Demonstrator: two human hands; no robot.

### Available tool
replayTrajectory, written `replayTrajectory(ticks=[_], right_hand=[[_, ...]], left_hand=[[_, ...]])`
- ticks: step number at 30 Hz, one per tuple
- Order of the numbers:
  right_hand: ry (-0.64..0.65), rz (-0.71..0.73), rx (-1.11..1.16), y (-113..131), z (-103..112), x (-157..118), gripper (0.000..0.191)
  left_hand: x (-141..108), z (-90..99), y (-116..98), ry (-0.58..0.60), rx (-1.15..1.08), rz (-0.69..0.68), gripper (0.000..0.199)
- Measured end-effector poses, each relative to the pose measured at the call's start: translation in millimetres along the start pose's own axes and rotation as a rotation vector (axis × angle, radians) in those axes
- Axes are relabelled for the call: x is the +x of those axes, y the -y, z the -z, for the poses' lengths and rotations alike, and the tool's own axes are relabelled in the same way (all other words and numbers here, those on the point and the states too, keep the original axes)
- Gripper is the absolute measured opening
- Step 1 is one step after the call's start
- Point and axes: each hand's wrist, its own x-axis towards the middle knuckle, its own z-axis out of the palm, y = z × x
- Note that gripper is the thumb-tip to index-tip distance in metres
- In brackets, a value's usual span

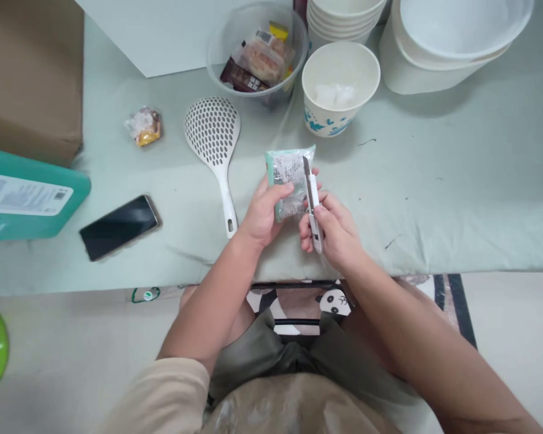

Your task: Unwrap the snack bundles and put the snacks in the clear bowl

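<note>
My left hand [263, 212] grips a small plastic snack packet [286, 172], pale green at its edges with printed text on the front. The thumb presses on the packet's face, and the fingers are mostly hidden behind it. In my right hand [337, 229] is a white utility knife [314, 193] with its dark blade out, pointing away from me. The blade lies over or right beside the packet's right edge; whether it touches is unclear. A white perforated skimmer [213, 135] rests just left of my left hand.
Behind stand a clear bowl [215, 75] of wrapped snacks, a paper cup [319, 117] holding crumpled clear plastic, stacked cups [339, 27] and white tubs [416, 72]. To the left are a phone [120, 228], a small wrapped snack [145, 126], a teal container [67, 187] and a cardboard box [31, 78].
</note>
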Motion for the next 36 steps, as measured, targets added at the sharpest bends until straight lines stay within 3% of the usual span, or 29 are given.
replayTrajectory(ticks=[5, 12, 24, 28, 30, 36], right_hand=[[0.011, 0.024, -0.006, -3, -6, 5, 0.049], [-0.018, 0.002, -0.055, -7, -15, 2, 0.052], [-0.1, -0.052, -0.032, -12, -22, 6, 0.059], [-0.123, -0.096, -0.026, -12, -20, 11, 0.057], [-0.12, -0.12, 0.009, -11, -19, 13, 0.055], [-0.085, -0.186, 0.049, -10, -21, 14, 0.048]], left_hand=[[-1, 6.5, 0, 0.02, 0.054, -0.077, 0.041], [-12, 10.4, -5, -0.043, 0.038, -0.03, 0.043], [-10, 18.2, -6, -0.015, 0.061, -0.081, 0.036], [-4, 17.9, 1, -0.12, 0.111, -0.127, 0.023], [-1, 16.9, 4, -0.179, 0.114, -0.142, 0.026], [2, 12.1, 6, -0.208, 0.036, -0.184, 0.027]])
